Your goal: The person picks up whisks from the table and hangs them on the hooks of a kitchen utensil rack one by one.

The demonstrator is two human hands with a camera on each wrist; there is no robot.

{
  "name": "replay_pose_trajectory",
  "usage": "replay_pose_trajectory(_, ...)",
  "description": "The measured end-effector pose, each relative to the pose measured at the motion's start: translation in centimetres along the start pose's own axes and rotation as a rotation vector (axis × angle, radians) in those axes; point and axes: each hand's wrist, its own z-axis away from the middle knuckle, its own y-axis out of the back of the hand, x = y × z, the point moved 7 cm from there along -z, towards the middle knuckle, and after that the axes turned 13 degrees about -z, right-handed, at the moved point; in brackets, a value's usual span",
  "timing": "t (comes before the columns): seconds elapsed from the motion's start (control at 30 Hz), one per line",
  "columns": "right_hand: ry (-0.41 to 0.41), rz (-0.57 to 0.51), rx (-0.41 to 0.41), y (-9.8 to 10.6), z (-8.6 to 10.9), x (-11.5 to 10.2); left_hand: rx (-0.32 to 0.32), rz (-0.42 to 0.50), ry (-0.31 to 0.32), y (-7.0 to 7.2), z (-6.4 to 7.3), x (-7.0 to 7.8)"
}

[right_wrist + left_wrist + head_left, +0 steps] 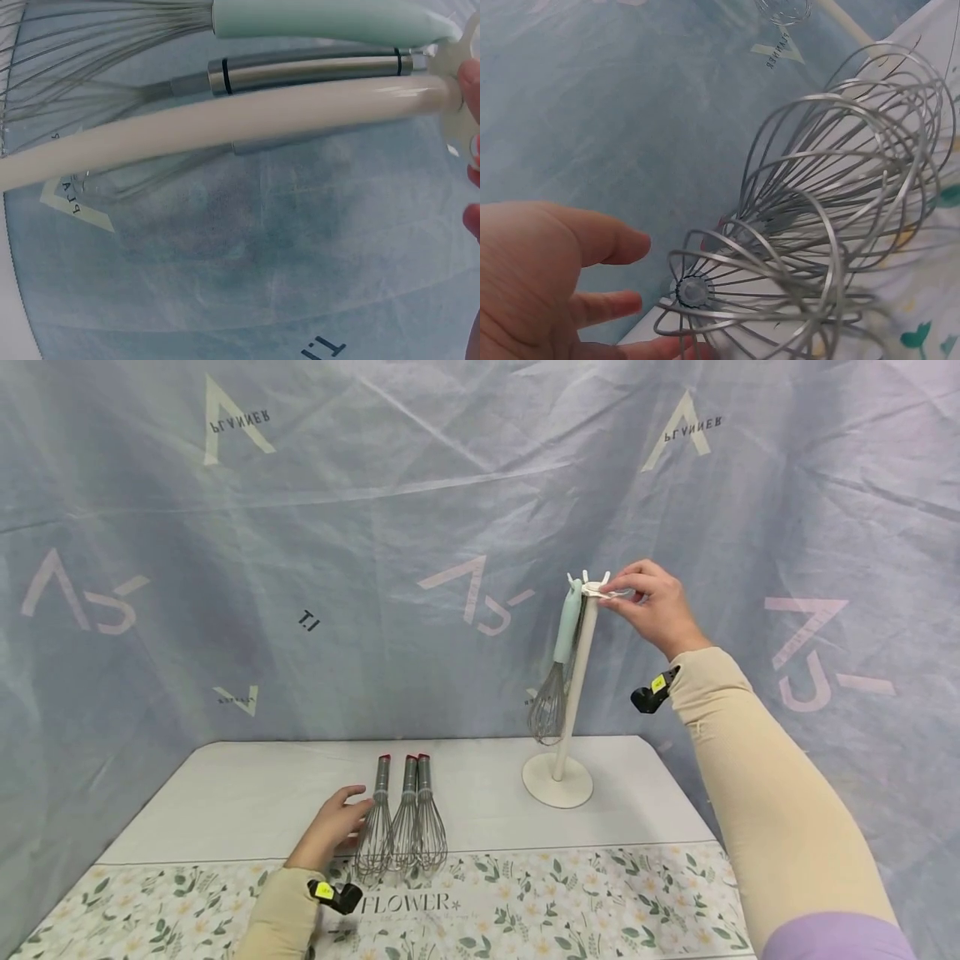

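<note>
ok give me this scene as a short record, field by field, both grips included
surface: flat white tabletop, floral-printed at the front
lying: three grey-handled wire whisks with red ends, side by side, wires toward the person
stand: cream upright pole stand, round base, hooks on top
hanging: mint-green-handled wire whisk, silver-handled wire whisk, apparently a third whisk behind the pole
left grip: beside the leftmost lying whisk; contact unclear
right grip: thumb and fingers pinching the stand's top
backdrop: grey-blue printed fabric

I'm seeing the left hand (540, 277) holding its fingers apart beside the nearest whisk (696, 291), one fingertip showing behind its wires; other whisks (840, 176) are overlapping beyond, backdrop (622, 127) hanging behind.
</note>
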Motion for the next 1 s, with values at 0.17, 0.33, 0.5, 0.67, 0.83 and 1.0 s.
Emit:
replay_pose_trajectory(0.17,-0.012,0.028,0.021,0.0,-0.1,-0.6,-0.017,-0.019,-0.007,-0.4,0.0,0.1)
replay_pose_trajectory(0.33,-0.023,0.066,0.018,-0.4,-0.2,-1.1,-0.032,-0.035,0.0,-0.7,-0.2,0.1)
replay_pose_trajectory(0.5,-0.03,0.102,0.036,-0.8,-0.2,-1.5,-0.026,-0.06,0.018,-0.8,-0.6,0.1)
replay_pose_trajectory(0.67,0.006,0.15,0.051,-1.7,-0.5,-2.5,-0.023,-0.073,0.036,-1.0,-1.1,-0.1)
replay_pose_trajectory(0.83,0.037,0.221,0.082,-2.5,-0.5,-3.3,-0.014,-0.102,0.031,-1.1,-1.4,-0.3)
replay_pose_trajectory(1.0,0.06,0.291,0.117,-3.3,-0.7,-4.4,-0.007,-0.114,0.01,-1.2,-1.6,0.0)
